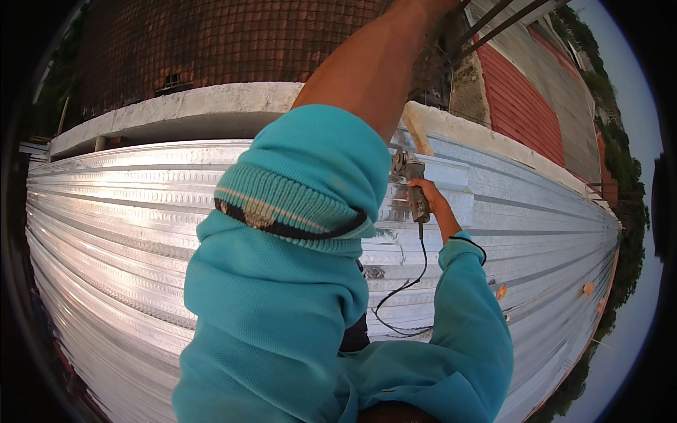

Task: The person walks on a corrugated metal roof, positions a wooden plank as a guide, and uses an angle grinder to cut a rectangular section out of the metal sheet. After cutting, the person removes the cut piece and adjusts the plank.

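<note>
My right hand (431, 192) is closed round the body of a grey angle grinder (417, 199). The grinder's head points toward the white ledge, over the ribbed silvery metal sheets (493, 243). Whether its disc touches the metal cannot be made out. A black power cord (423, 264) runs from the tool's rear end and curls back over the sheets toward me. My left forearm (363, 74), its turquoise sleeve pushed up, reaches across the picture close to the camera. That hand lies beyond the top edge, and the arm hides part of the sheets behind it.
A white masonry ledge (204, 102) borders the metal sheets, with a dark tiled roof (233, 42) beyond. A wooden strip (418, 130) leans by the ledge near the grinder. Dark bars (493, 21) cross at the upper right, near a red corrugated roof (518, 106). Orange pieces (588, 288) lie at right.
</note>
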Action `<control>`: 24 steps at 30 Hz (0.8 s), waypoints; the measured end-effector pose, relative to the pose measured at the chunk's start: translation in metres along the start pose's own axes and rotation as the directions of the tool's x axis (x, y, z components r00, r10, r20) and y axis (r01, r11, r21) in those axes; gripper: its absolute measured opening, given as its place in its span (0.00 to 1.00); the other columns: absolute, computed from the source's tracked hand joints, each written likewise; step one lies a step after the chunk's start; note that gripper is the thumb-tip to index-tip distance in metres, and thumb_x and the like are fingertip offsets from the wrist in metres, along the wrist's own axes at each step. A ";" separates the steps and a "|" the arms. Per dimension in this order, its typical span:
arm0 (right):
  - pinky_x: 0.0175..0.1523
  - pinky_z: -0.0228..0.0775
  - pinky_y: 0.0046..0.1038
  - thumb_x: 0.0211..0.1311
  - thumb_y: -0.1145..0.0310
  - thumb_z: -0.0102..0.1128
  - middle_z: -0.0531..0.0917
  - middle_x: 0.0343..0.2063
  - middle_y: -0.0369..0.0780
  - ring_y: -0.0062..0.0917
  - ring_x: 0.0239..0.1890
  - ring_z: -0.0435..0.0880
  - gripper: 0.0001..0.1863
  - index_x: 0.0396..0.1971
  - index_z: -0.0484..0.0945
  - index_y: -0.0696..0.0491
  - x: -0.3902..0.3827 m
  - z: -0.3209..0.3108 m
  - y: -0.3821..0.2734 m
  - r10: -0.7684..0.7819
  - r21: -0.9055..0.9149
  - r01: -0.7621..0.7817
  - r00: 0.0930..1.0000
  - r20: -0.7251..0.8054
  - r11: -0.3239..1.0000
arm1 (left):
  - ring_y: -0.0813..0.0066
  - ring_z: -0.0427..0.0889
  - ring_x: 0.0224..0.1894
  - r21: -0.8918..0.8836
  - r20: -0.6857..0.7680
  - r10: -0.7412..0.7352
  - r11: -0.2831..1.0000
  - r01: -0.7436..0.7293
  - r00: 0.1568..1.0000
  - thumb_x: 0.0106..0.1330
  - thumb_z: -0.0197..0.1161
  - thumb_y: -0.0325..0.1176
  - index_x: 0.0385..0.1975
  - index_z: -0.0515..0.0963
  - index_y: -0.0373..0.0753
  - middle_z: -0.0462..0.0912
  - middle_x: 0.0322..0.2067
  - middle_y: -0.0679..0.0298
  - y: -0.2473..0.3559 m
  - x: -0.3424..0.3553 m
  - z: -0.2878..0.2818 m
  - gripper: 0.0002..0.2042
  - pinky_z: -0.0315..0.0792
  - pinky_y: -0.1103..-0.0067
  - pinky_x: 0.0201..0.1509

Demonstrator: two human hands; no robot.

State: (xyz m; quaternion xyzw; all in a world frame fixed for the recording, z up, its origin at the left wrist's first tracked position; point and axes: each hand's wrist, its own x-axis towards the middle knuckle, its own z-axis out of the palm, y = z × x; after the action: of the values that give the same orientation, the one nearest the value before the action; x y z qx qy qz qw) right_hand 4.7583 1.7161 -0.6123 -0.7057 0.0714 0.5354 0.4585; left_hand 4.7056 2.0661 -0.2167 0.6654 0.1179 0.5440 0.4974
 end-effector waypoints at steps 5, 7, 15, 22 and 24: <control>0.29 0.81 0.36 0.53 0.63 0.69 0.83 0.26 0.43 0.32 0.23 0.84 0.17 0.38 0.78 0.57 0.005 -0.009 0.001 0.005 -0.017 -0.005 1.000 -0.018 1.000 | 0.38 0.85 0.37 -0.007 0.029 0.006 1.000 -0.006 1.000 0.74 0.56 0.43 0.33 0.82 0.27 0.83 0.28 0.37 0.003 0.000 0.002 0.21 0.75 0.55 0.38; 0.28 0.81 0.35 0.55 0.63 0.67 0.84 0.25 0.43 0.31 0.22 0.84 0.15 0.38 0.78 0.56 0.006 -0.003 0.003 0.009 -0.010 -0.009 1.000 -0.006 1.000 | 0.37 0.85 0.37 0.013 0.005 0.040 0.999 -0.040 0.999 0.74 0.56 0.43 0.33 0.82 0.27 0.83 0.29 0.37 -0.002 0.001 -0.001 0.21 0.75 0.55 0.39; 0.26 0.80 0.34 0.59 0.59 0.64 0.84 0.26 0.43 0.30 0.22 0.84 0.14 0.38 0.79 0.55 0.001 0.001 0.008 0.002 0.008 -0.002 1.000 0.003 1.000 | 0.35 0.84 0.38 0.092 0.001 0.004 0.996 -0.004 1.000 0.73 0.57 0.43 0.33 0.82 0.29 0.82 0.30 0.36 -0.003 0.002 0.001 0.19 0.76 0.52 0.40; 0.32 0.83 0.39 0.56 0.62 0.67 0.84 0.30 0.43 0.33 0.27 0.85 0.20 0.45 0.79 0.57 -0.003 -0.002 0.006 0.034 -0.008 -0.034 0.999 0.030 0.999 | 0.34 0.83 0.39 0.124 -0.003 0.002 0.992 -0.002 1.000 0.73 0.57 0.42 0.33 0.82 0.28 0.82 0.30 0.35 -0.002 0.001 -0.002 0.19 0.76 0.52 0.40; 0.32 0.83 0.39 0.56 0.62 0.67 0.84 0.29 0.43 0.33 0.26 0.85 0.19 0.44 0.79 0.57 -0.003 -0.007 0.004 0.063 -0.043 -0.064 0.998 -0.010 0.997 | 0.34 0.83 0.39 0.107 -0.010 0.015 0.994 -0.014 1.000 0.73 0.57 0.42 0.34 0.82 0.29 0.82 0.30 0.35 -0.001 0.003 0.000 0.19 0.76 0.51 0.41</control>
State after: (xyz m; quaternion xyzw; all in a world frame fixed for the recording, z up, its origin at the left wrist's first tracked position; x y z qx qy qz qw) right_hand 4.7592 1.7076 -0.6118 -0.7151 0.0842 0.5480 0.4257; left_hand 4.7076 2.0686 -0.2161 0.6889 0.1445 0.5440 0.4567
